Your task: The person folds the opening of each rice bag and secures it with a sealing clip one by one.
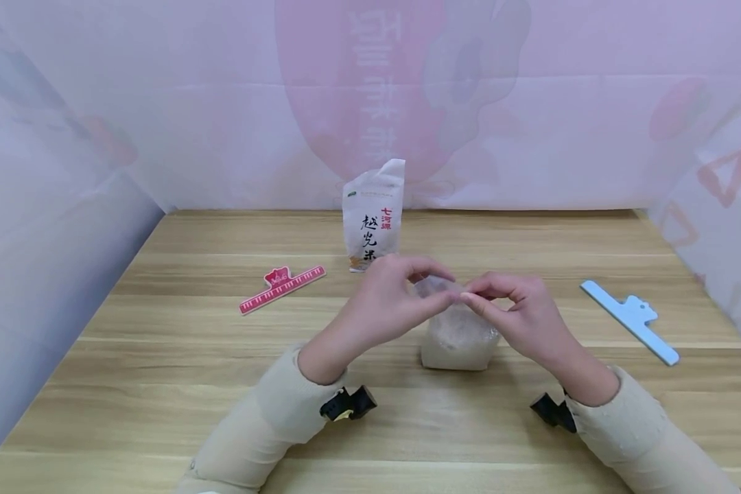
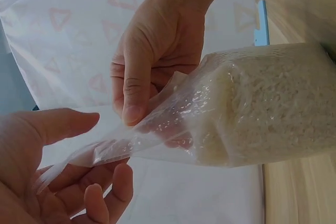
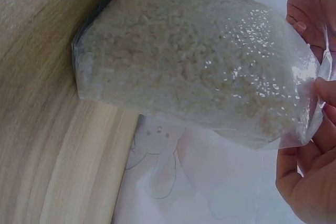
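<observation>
A clear plastic bag of rice (image 1: 460, 339) stands upright on the table in the head view, its loose top drawn up between both hands. My right hand (image 1: 525, 319) pinches the plastic between thumb and forefinger, which the left wrist view shows as well. Across from it is my left hand (image 1: 392, 295), with the top of the bag lying against its fingers. In the left wrist view the left thumb (image 2: 73, 124) stands apart from the plastic, and the fingers bend loosely behind it. The right wrist view shows the rice grains (image 3: 173, 51) and both hands at the bag's top.
Behind the hands stands a white rice packet (image 1: 373, 216) with printed characters. A red bag clip (image 1: 284, 288) with a piano-key pattern lies to the left, a light blue bag clip (image 1: 632, 319) to the right. Printed cloth (image 1: 222, 137) walls the table's back and sides.
</observation>
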{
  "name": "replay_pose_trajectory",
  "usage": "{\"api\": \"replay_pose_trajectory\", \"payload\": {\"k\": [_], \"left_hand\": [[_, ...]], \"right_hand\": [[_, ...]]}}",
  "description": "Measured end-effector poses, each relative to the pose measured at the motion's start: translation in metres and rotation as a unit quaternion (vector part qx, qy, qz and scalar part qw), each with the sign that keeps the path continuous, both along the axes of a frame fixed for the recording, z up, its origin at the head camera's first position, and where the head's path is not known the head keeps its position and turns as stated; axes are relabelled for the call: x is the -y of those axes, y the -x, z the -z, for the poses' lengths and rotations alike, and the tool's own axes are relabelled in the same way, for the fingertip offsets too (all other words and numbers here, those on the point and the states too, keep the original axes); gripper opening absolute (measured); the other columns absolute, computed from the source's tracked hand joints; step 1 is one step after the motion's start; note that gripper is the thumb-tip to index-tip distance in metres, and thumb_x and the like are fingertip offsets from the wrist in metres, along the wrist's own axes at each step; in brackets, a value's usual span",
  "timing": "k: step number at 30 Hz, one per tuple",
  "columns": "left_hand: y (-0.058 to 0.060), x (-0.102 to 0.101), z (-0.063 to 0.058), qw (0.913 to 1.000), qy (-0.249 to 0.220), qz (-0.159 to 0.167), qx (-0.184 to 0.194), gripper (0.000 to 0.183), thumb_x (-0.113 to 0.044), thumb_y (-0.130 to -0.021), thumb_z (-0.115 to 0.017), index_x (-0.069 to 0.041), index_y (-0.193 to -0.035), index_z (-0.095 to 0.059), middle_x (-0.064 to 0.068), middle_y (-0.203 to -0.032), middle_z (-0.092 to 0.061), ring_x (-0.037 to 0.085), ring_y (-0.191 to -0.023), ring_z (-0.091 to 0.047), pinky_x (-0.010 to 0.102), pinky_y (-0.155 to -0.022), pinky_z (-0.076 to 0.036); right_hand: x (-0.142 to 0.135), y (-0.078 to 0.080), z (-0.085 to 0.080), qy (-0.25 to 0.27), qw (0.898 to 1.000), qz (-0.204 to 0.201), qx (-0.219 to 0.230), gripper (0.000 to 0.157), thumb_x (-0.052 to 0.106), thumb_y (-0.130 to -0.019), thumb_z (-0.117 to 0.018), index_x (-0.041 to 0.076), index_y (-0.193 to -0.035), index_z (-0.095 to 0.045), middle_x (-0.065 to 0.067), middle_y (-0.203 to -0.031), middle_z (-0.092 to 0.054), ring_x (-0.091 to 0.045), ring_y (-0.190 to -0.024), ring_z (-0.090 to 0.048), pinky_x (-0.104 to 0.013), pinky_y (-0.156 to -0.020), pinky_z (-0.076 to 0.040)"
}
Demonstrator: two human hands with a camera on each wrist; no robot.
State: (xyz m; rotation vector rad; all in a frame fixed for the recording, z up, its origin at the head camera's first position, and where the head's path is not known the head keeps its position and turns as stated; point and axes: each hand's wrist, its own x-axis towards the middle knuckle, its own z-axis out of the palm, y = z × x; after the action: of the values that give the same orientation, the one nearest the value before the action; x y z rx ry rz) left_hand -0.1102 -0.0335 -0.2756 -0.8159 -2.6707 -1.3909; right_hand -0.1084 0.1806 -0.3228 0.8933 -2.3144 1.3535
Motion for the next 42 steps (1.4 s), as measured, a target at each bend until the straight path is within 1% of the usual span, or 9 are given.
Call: {"api": "replay_pose_trajectory", "payload": {"k": [5,9,12,16,20,25,29,35,42], "left_hand": [[0.002,-0.006,0.005,0.9995,0.009,-0.011,-0.028,0.012,-0.023,-0.087,-0.078,-0.013,-0.093,-0.078,-0.003,-0.091,-0.077,0.010,-0.073,-0.059,0.019,-0.066,-0.046],[0.003,-0.007,0.006,0.9991,0.013,-0.007,-0.041,0.009,-0.020,-0.087,-0.078,-0.012,-0.091,-0.078,-0.001,-0.089,-0.077,0.006,-0.071,-0.059,0.018,-0.065,-0.046],[0.003,-0.006,0.007,0.9978,0.011,0.005,-0.066,0.008,-0.017,-0.087,-0.077,-0.010,-0.090,-0.078,0.000,-0.089,-0.076,0.007,-0.071,-0.059,0.017,-0.066,-0.047],[0.003,-0.007,0.009,0.9945,0.009,0.021,-0.102,0.007,-0.014,-0.088,-0.076,-0.008,-0.089,-0.077,0.002,-0.089,-0.076,0.008,-0.070,-0.060,0.018,-0.067,-0.048],[0.004,-0.007,0.011,0.9925,0.012,0.026,-0.119,0.007,-0.013,-0.088,-0.075,-0.007,-0.088,-0.076,0.002,-0.088,-0.076,0.008,-0.072,-0.061,0.021,-0.068,-0.050],[0.004,-0.007,0.010,0.9905,0.015,0.032,-0.133,0.006,-0.012,-0.088,-0.075,-0.006,-0.088,-0.076,0.003,-0.087,-0.076,0.010,-0.076,-0.066,0.026,-0.069,-0.053],[0.004,-0.006,0.010,0.9899,0.015,0.038,-0.136,0.006,-0.012,-0.089,-0.074,-0.006,-0.088,-0.075,0.003,-0.087,-0.076,0.011,-0.078,-0.068,0.022,-0.070,-0.052],[0.005,-0.005,0.010,0.9878,0.020,0.037,-0.150,0.006,-0.012,-0.090,-0.073,-0.006,-0.088,-0.074,0.003,-0.087,-0.076,0.011,-0.077,-0.068,0.018,-0.070,-0.051],[0.006,-0.005,0.012,0.9836,0.028,0.031,-0.175,0.006,-0.012,-0.090,-0.072,-0.007,-0.088,-0.073,0.002,-0.086,-0.074,0.009,-0.072,-0.064,0.016,-0.067,-0.048]], "right_hand": [[0.000,0.000,0.000,0.002,1.000,-0.015,-0.019,0.019,-0.011,-0.083,-0.071,0.007,-0.088,-0.076,-0.006,-0.080,-0.075,-0.004,-0.071,-0.065,-0.015,-0.062,-0.050],[0.000,0.000,0.000,0.001,1.000,-0.019,-0.022,0.018,-0.011,-0.083,-0.072,0.006,-0.088,-0.076,-0.007,-0.080,-0.075,-0.005,-0.073,-0.067,-0.014,-0.064,-0.051],[-0.001,0.000,0.000,-0.003,1.000,-0.016,0.000,0.016,-0.008,-0.083,-0.073,0.006,-0.088,-0.076,-0.006,-0.081,-0.075,-0.005,-0.073,-0.068,-0.015,-0.063,-0.052],[-0.005,0.000,0.000,-0.019,0.999,-0.005,0.044,0.004,0.001,-0.086,-0.074,0.005,-0.087,-0.076,-0.004,-0.080,-0.075,-0.002,-0.072,-0.067,-0.017,-0.060,-0.052],[-0.012,0.002,0.003,-0.030,0.996,-0.007,0.082,0.004,0.004,-0.087,-0.073,0.006,-0.086,-0.077,-0.003,-0.078,-0.075,-0.001,-0.066,-0.063,-0.018,-0.055,-0.050],[-0.020,0.004,0.008,-0.046,0.993,-0.007,0.110,0.005,0.005,-0.088,-0.073,0.008,-0.087,-0.077,0.004,-0.080,-0.074,-0.002,-0.069,-0.063,-0.019,-0.059,-0.052],[-0.024,0.004,0.010,-0.056,0.992,-0.006,0.110,0.008,0.004,-0.087,-0.073,0.010,-0.089,-0.077,0.007,-0.084,-0.074,-0.001,-0.074,-0.065,-0.019,-0.065,-0.054],[-0.024,0.002,0.009,-0.062,0.992,0.004,0.106,0.007,0.002,-0.087,-0.073,0.007,-0.090,-0.077,-0.003,-0.086,-0.075,0.001,-0.079,-0.066,-0.017,-0.070,-0.056],[-0.023,-0.001,0.007,-0.066,0.992,0.019,0.103,0.003,0.006,-0.087,-0.075,0.004,-0.087,-0.077,-0.004,-0.085,-0.073,0.001,-0.078,-0.064,-0.017,-0.067,-0.056]]}}
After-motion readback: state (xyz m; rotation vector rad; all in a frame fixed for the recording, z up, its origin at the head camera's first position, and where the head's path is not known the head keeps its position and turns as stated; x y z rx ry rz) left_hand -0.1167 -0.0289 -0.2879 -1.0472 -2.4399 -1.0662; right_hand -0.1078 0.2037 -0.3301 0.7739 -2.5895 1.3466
